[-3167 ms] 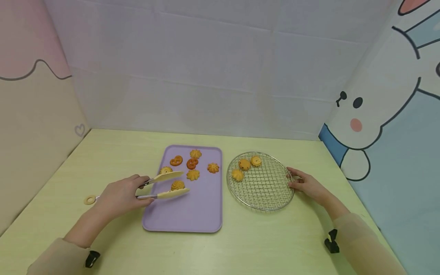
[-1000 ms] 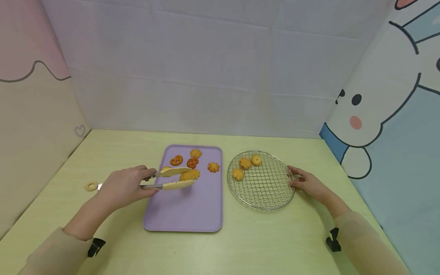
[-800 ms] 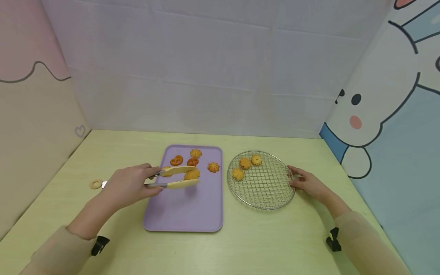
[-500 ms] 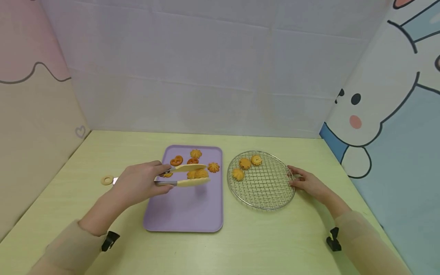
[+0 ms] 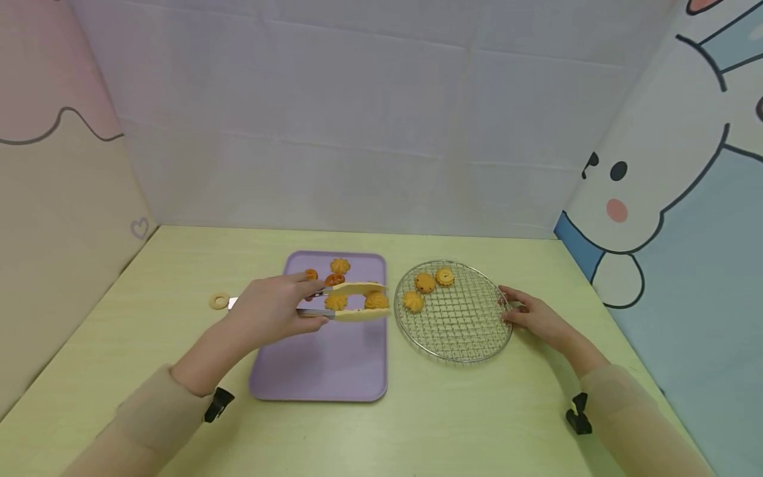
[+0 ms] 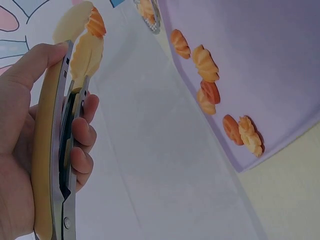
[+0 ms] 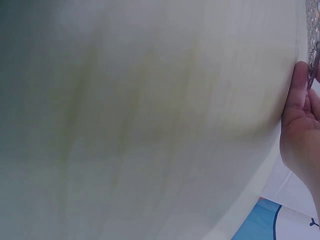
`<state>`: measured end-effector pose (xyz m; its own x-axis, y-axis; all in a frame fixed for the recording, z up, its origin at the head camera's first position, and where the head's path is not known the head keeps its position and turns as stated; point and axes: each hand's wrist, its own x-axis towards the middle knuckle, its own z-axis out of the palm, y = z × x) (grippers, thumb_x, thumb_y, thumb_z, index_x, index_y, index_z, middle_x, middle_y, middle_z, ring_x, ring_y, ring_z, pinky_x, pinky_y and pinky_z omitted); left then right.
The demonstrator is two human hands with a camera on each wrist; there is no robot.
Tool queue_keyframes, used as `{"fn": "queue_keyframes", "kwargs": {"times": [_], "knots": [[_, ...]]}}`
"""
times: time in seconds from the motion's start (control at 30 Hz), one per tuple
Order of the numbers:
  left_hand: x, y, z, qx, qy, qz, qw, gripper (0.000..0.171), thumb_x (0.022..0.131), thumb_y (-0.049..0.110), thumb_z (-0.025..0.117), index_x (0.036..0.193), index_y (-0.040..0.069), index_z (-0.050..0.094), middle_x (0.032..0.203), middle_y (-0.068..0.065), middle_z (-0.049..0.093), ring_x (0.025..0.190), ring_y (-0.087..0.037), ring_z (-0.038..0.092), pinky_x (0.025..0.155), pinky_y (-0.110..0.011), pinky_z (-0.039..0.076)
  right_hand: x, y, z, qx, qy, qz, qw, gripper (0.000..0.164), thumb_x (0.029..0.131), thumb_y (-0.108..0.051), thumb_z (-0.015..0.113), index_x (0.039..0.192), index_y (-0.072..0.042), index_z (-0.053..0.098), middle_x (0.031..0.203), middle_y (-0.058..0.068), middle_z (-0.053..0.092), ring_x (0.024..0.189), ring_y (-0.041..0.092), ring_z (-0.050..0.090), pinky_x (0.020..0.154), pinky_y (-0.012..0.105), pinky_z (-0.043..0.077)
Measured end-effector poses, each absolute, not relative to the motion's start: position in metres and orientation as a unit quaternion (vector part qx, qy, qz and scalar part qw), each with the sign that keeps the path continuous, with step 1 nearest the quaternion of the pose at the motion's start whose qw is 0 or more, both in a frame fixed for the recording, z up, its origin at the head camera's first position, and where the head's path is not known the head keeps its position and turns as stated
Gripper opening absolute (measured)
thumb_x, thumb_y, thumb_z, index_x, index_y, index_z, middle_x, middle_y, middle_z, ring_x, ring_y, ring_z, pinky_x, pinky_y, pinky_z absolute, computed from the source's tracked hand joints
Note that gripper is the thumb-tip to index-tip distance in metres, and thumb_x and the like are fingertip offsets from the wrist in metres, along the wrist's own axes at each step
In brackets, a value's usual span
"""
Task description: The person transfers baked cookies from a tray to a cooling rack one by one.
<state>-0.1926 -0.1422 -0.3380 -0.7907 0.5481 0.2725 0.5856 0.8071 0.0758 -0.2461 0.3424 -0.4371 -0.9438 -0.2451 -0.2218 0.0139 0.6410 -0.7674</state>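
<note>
My left hand (image 5: pixel 268 311) grips a pair of cream-tipped tongs (image 5: pixel 360 315) over the right edge of the purple tray (image 5: pixel 318 377). A round swirl cookie (image 5: pixel 376 301) is clamped between the tong tips; the left wrist view shows this cookie (image 6: pixel 96 22) raised at the tips. Behind the tongs on the tray lie a flower-shaped cookie (image 5: pixel 336 303), another scalloped cookie (image 5: pixel 340 265) and pretzels (image 5: pixel 335 279), partly covered by hand and tongs. My right hand (image 5: pixel 539 324) pinches the right rim of a round wire rack (image 5: pixel 465 324) between thumb and fingers.
On the rack's upper left sit a swirl cookie (image 5: pixel 413 302), a dotted round cookie (image 5: pixel 424 283) and a ring-edged cookie (image 5: pixel 444 277). The pale yellow table (image 5: pixel 417 424) meets a white back wall (image 5: pixel 357 165). A cartoon-printed panel (image 5: pixel 673 218) stands at the right.
My left hand has moved right with the tongs, carrying the swirl cookie from the tray's left-middle to its right edge. The right hand stays on the rack's rim.
</note>
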Motion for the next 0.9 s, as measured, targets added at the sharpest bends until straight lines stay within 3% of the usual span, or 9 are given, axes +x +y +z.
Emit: {"fn": "queue_keyframes", "kwargs": {"times": [0.13,0.37,0.67,0.9], "knots": [[-0.196,-0.134,-0.339,-0.309,-0.941,-0.084,0.113,0.046,0.073,0.042,0.073,0.112,0.016,0.069,0.083,0.008,0.058,0.057,-0.005,0.046,0.045,-0.023,0.037,-0.246,0.343,-0.437,-0.063,0.893,-0.418,0.155,0.067,0.095,-0.024,0.057,0.150,-0.008,0.023,0.142,0.024,0.036,0.106,0.025,0.050,0.086,0.026,0.042],[-0.203,-0.119,-0.345,-0.325,-0.936,-0.083,0.107,0.045,0.074,0.042,0.074,0.111,0.015,0.068,0.094,0.004,0.065,0.070,-0.010,0.054,0.050,-0.026,0.043,-0.247,0.342,-0.436,-0.064,0.890,-0.423,0.157,0.068,0.094,-0.024,0.058,0.150,-0.007,0.023,0.143,0.024,0.034,0.108,0.029,0.050,0.086,0.026,0.042],[-0.212,-0.098,-0.354,-0.339,-0.934,-0.069,0.090,0.052,0.076,0.046,0.071,0.117,0.016,0.067,0.088,0.005,0.063,0.056,-0.004,0.043,0.048,-0.022,0.038,-0.247,0.343,-0.437,-0.066,0.887,-0.427,0.161,0.068,0.095,-0.024,0.057,0.150,-0.008,0.022,0.144,0.025,0.032,0.106,0.026,0.051,0.083,0.022,0.043],[-0.219,-0.082,-0.365,-0.343,-0.935,-0.075,0.058,0.053,0.077,0.048,0.070,0.120,0.016,0.066,0.095,0.005,0.065,0.067,-0.007,0.053,0.050,-0.022,0.042,-0.247,0.343,-0.437,-0.066,0.887,-0.426,0.166,0.068,0.095,-0.026,0.057,0.151,-0.008,0.021,0.144,0.024,0.033,0.106,0.026,0.050,0.085,0.024,0.042]]}}
